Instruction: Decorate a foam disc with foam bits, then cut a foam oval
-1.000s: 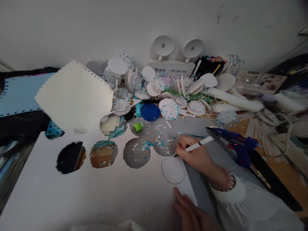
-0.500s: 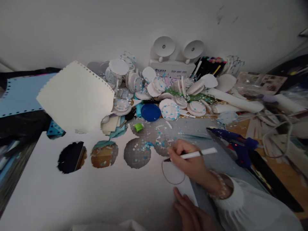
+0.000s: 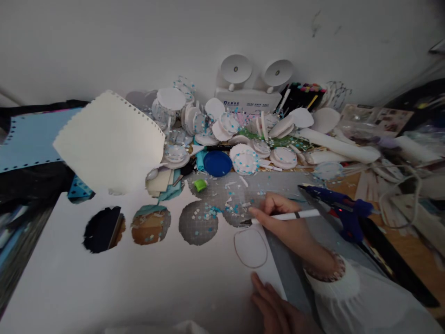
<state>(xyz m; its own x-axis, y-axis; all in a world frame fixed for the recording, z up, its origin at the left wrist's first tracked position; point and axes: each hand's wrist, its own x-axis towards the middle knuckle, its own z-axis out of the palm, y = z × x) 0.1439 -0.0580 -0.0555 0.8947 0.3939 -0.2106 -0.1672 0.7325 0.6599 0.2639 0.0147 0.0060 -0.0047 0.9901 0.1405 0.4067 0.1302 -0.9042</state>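
My right hand is closed around a white marker pen. The pen's dark tip is just above a drawn circle on a large white sheet of paper. Below the circle, my left hand lies flat on the sheet near its right edge, fingers stretched out and the rest cut off by the frame. Several round holes with ragged edges run along the sheet's upper part. Through them show the grey cutting mat and coloured scraps.
A blue glue gun with a lit red light lies to the right. Behind are a blue round lid, white paper discs with blue dots, a green wrapped piece and a twin-headed lamp. A cream perforated sheet leans at left.
My right hand has moved slightly right, lifting the pen off the line and uncovering the circle, whose outline now looks closed. My left hand stays in place.
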